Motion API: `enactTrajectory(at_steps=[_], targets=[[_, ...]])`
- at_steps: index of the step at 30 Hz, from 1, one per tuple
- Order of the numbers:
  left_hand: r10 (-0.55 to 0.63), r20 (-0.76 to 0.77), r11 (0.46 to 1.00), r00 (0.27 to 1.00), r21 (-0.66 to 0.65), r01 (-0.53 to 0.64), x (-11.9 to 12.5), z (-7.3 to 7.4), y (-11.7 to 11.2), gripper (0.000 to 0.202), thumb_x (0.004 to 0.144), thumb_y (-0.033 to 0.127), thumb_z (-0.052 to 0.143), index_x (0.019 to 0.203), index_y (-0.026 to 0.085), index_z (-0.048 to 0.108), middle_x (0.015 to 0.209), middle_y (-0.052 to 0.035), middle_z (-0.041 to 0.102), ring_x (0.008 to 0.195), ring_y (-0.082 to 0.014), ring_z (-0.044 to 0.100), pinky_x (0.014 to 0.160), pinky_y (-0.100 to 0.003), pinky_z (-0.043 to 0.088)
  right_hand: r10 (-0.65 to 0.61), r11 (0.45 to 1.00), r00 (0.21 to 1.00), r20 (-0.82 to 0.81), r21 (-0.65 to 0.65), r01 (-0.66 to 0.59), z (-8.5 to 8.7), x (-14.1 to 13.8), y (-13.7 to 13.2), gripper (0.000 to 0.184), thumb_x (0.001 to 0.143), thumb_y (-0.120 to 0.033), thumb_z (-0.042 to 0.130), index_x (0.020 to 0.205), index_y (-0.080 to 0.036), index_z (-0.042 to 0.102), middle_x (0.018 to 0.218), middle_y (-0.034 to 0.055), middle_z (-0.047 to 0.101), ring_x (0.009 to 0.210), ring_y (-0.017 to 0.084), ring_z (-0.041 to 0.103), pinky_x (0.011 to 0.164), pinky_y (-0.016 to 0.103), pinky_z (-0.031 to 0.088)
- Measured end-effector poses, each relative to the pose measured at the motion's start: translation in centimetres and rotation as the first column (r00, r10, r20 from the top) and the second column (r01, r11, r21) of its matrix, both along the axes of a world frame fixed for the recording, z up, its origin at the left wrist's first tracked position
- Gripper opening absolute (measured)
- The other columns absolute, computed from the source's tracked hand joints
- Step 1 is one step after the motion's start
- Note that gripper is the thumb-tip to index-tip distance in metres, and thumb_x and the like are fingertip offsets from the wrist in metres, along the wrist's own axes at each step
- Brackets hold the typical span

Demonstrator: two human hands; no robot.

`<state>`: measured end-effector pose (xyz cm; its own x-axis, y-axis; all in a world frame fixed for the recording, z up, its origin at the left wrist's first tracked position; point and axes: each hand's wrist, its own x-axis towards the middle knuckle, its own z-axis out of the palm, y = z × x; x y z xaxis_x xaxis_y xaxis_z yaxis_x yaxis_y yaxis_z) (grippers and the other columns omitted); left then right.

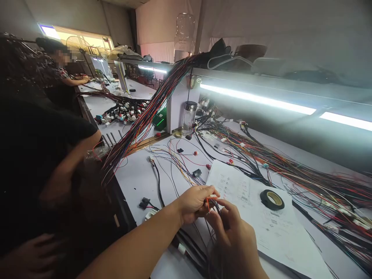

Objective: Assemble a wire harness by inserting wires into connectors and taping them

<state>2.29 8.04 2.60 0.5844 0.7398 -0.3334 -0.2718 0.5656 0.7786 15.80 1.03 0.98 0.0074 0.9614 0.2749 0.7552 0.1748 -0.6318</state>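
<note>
My left hand (194, 202) is closed around the end of a bundle of thin wires; whatever its fingers cover at that end is hidden. A bright orange wire (208, 204) bends out between the two hands. My right hand (235, 228) meets the left from below right, its thumb and fingers closed about the dark wires (216, 204) of the same bundle. Under both hands lie thick black-wrapped cables (192, 252) with a white tag. A printed paper sheet (247, 190) lies just beyond, with a roll of black tape (272, 199) on it.
A black multi-pin connector (197, 173) and a smaller black connector (144, 202) lie on the table. Long wire bundles (290, 166) run along the back right. Another harness (157, 104) hangs from the shelf. A glass bottle (188, 118) stands by the divider. People are at the left.
</note>
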Motion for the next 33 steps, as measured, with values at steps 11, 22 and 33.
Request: enactTrajectory(at_steps=[11, 22, 33], targets=[[0.297, -0.235, 0.685, 0.926, 0.728, -0.035, -0.7, 0.9, -0.8, 0.059, 0.078, 0.073, 0.035, 0.075, 0.017, 0.052, 0.067, 0.0009, 0.045, 0.063, -0.0121, 0.041, 0.06, -0.024, 0.035, -0.255, 0.873, 0.601, -0.757, -0.447, -0.193, 2.2, -1.7, -0.3, 0.041, 0.077, -0.056, 0.061, 0.093, -0.019, 0.059, 0.047, -0.0066, 0.043, 0.039, 0.007, 0.034, 0.039, 0.019, 0.025], [-0.046, -0.04, 0.997, 0.998, -0.06, 0.044, -0.1, -1.0, 0.3, 0.066, 0.072, 0.08, 0.034, 0.086, 0.018, 0.052, 0.05, 0.0078, 0.038, 0.032, -0.0045, 0.022, 0.035, -0.019, 0.015, -0.382, 0.677, 0.181, -0.906, -0.407, -0.613, 1.4, -0.8, 0.1, 0.038, 0.076, -0.051, 0.067, 0.07, -0.019, 0.047, 0.038, -0.0111, 0.032, 0.032, 0.001, 0.015, 0.032, 0.015, 0.013], [-0.094, -0.012, 0.987, 0.996, -0.135, 0.092, -0.3, -0.5, 0.3, 0.065, 0.073, 0.079, 0.032, 0.086, 0.018, 0.052, 0.048, 0.0082, 0.039, 0.03, -0.0047, 0.024, 0.033, -0.018, 0.016, -0.4, 0.652, 0.155, -0.903, -0.399, -0.644, 1.8, -0.9, 0.0, 0.04, 0.079, -0.049, 0.065, 0.064, -0.018, 0.044, 0.037, -0.0113, 0.028, 0.032, 0.001, 0.015, 0.033, 0.015, 0.015]])
